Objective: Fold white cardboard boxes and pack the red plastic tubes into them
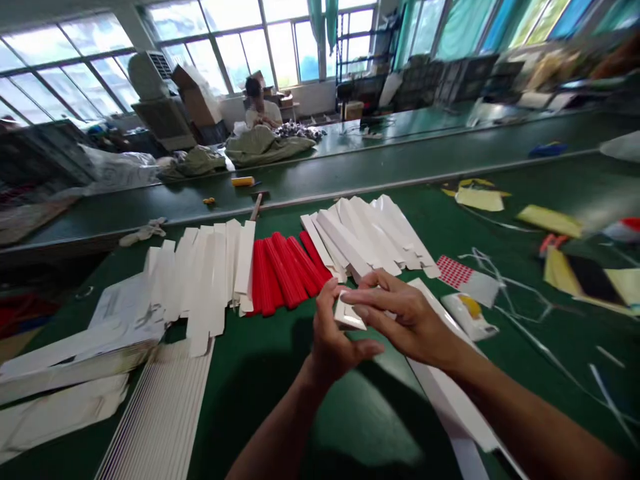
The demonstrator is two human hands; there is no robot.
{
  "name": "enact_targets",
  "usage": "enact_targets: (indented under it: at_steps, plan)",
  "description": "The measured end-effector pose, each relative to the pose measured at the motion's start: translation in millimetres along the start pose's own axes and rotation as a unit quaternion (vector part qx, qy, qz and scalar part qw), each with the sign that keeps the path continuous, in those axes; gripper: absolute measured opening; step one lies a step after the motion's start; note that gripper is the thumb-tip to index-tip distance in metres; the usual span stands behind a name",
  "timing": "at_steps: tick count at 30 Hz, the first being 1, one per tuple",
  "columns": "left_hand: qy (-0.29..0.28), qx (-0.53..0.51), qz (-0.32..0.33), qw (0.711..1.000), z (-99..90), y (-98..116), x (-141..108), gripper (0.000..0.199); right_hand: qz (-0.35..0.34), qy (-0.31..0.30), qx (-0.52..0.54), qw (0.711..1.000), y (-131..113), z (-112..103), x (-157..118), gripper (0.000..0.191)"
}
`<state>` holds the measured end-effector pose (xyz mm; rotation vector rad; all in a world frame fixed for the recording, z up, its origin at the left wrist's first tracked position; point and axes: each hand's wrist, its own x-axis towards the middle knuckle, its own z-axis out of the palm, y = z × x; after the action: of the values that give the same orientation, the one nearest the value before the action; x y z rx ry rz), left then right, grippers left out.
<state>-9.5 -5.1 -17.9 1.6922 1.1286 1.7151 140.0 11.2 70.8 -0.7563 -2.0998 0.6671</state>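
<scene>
Item: a small folded white card piece (349, 313), held between my hands at centre. My left hand (340, 340) is curled closed, thumb and fingertips pinching the piece from below and from the left. My right hand (407, 317) reaches in from 3 o'clock, its fingers (380, 293) nearly straight and together over the top, tips on the card; whether they grip it I cannot tell. From the fingers outward on the green work table (430, 207): at 12 o'clock, just beyond my fingertips, a fan of white folded strips (365, 233); at 10 o'clock, a row of red strips (285, 273); at 9 o'clock, upright white strips (205, 280); at 8 o'clock, a stack of white sheets (160, 420); at 4 o'clock, a long white strip (450, 393) under my right wrist; at 2 o'clock, a red-checked sheet (454, 271). Farther off at 11 o'clock, across the tables, sits a co-worker (260, 103).
</scene>
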Motion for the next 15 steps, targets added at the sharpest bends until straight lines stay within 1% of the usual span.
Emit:
enact_targets:
  at_steps: [1,2,6,9,12,15]
  plan:
    - [-0.007,0.025,0.025,0.999,-0.7,-1.4,-1.4,0.086,0.004,-0.034,-0.003,0.999,-0.5,-5.7,3.9,0.029]
    - [-0.011,0.036,0.034,0.999,-0.8,-2.0,-2.1,0.089,0.007,-0.069,-0.005,0.998,-1.1,-11.6,8.4,0.027]
    - [-0.024,0.038,0.011,0.999,2.9,0.0,-1.3,0.09,-0.003,-0.2,0.001,0.98,-1.0,-31.6,28.2,0.021]
    - [-0.025,0.039,0.016,0.999,4.8,1.8,-1.8,0.093,-0.002,-0.271,0.065,0.96,4.6,-35.5,38.4,0.016]
    - [-0.037,0.024,0.022,0.999,4.3,3.0,-3.4,0.091,0.033,-0.303,0.132,0.943,11.2,-31.2,41.1,0.014]
    - [-0.044,0.035,0.025,0.998,3.6,2.8,-4.4,0.09,0.073,-0.298,0.148,0.94,11.9,-25.5,39.6,0.015]
